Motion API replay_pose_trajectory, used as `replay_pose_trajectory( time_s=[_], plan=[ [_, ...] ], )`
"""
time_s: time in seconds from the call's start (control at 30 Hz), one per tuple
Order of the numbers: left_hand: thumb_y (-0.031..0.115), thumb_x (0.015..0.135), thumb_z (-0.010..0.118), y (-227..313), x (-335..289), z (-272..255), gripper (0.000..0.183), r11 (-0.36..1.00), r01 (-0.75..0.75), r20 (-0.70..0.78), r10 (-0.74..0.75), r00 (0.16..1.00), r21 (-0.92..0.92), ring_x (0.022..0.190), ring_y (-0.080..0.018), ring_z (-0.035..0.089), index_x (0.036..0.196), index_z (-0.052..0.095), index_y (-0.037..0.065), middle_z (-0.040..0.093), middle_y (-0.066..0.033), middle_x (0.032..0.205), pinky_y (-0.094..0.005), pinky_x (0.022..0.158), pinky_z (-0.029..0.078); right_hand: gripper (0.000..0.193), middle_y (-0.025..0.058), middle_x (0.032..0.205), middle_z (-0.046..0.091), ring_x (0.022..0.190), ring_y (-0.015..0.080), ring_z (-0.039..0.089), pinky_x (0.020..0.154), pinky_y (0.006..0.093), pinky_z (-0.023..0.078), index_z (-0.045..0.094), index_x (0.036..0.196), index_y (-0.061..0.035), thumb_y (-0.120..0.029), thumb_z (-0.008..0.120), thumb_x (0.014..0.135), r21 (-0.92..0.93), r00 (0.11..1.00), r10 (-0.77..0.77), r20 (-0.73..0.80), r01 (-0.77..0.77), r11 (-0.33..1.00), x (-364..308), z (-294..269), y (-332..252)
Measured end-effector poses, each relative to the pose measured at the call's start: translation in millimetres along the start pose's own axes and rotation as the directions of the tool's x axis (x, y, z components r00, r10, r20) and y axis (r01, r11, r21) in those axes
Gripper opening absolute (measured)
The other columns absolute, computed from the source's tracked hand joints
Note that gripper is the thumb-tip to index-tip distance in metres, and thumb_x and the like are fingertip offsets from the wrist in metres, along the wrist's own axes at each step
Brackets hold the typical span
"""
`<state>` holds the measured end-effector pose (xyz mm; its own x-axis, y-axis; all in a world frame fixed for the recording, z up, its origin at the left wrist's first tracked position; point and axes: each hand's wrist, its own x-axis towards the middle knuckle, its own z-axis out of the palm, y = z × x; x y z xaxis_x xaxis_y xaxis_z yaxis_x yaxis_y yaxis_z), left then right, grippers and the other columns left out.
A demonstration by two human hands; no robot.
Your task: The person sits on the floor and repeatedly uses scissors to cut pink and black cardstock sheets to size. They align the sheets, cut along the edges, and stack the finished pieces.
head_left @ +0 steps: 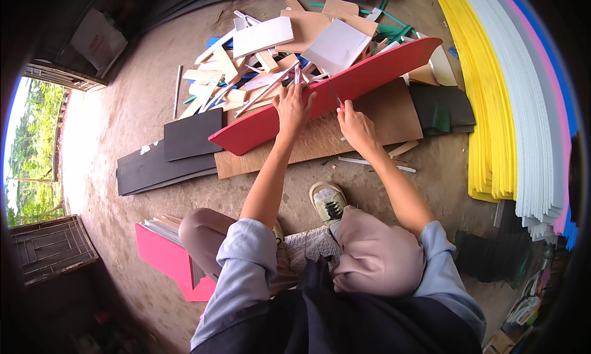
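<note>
A long red foam sheet point(375, 68) lies slantwise across a brown board point(375, 117) on the floor before me. My left hand point(293, 112) presses on the sheet near its middle, fingers spread along the far edge. Just to the right, my right hand point(357, 129) is closed around a knife point(334, 93). Its thin blade points away from me and touches the red sheet; most of the handle is hidden in my fist.
Beyond the sheet is a heap of white, tan, blue and green offcuts point(265, 37). Black sheets point(194, 135) lie left of the board. Yellow sheets point(477, 108) and other coloured ones are stacked at right. Pink sheets point(163, 252) stand beside my left knee.
</note>
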<state>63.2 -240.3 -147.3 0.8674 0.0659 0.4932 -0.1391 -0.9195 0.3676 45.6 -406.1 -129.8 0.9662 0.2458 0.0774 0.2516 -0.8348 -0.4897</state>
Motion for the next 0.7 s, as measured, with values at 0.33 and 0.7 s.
replay_pose_trajectory(
  time_s=[0.33,0.7],
  plan=[
    [0.032,0.082,0.054,9,-1,5,0.024,0.984,0.156,-0.026,-0.159,0.987,-0.088,0.089,-0.0216,0.048,0.088,0.052,0.009,0.056,-0.0028,0.084,-0.0394,0.079,0.028,0.021,0.0190,0.055,0.057,0.055,0.0350,0.060,0.049,0.0443,0.048,0.043,0.088,-0.0031,-0.023,0.040,0.088,-0.128,0.997,-0.062,0.046,0.067,0.990,14,-2,-29],
    [0.029,0.081,0.055,9,4,13,0.020,0.984,0.174,-0.031,-0.175,0.984,-0.030,0.091,-0.0228,0.047,0.085,0.052,0.010,0.054,-0.0036,0.087,-0.0402,0.079,0.028,0.021,0.0204,0.060,0.058,0.060,0.0365,0.060,0.053,0.0447,0.049,0.043,0.088,-0.0019,-0.023,0.042,0.087,-0.138,0.994,-0.015,0.107,0.029,0.990,11,-6,-37]
  ],
)
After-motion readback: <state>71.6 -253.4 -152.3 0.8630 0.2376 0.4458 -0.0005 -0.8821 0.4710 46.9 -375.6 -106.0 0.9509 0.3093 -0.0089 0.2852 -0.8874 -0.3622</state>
